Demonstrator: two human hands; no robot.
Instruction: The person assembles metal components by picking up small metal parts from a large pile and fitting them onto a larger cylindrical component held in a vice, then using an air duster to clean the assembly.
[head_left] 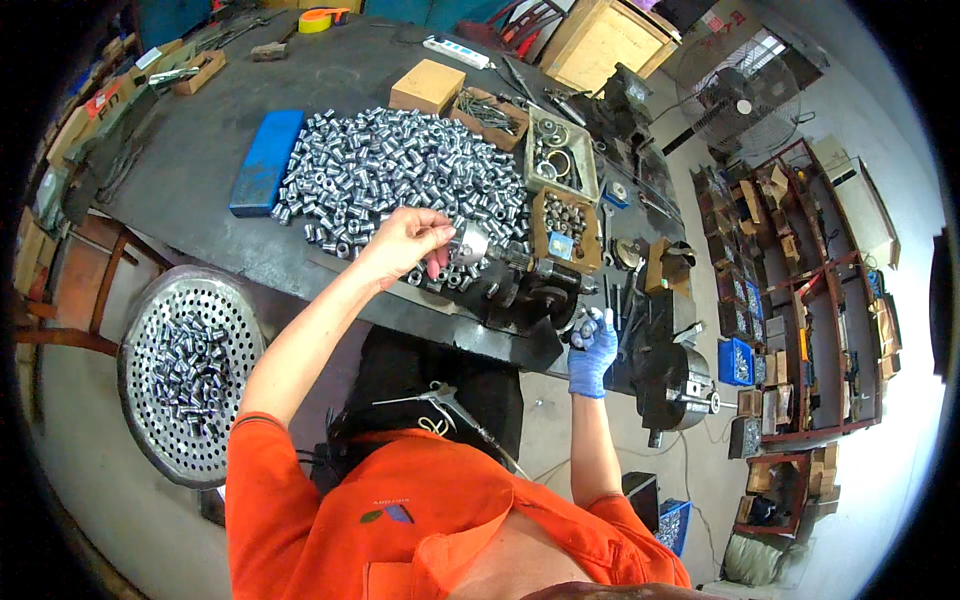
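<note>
My bare left hand [408,243] is at the face of a round metal chuck [469,243] on a small bench machine [535,290]. Its thumb and fingers are closed together there, and whatever they hold is too small to make out. Behind it spreads a big heap of short shiny metal sleeves [400,170]. My right hand [592,355], in a pale blue glove, is at the machine's right end by the table edge. Its fingers curl around greyish shiny shapes that I cannot name.
A blue box [268,163] borders the heap's left side. Right of the heap are a tray of rings [560,152] and a carton of small parts [566,228]. A perforated metal basin [190,375] with more sleeves stands lower left. Another dark machine [672,385] stands at right.
</note>
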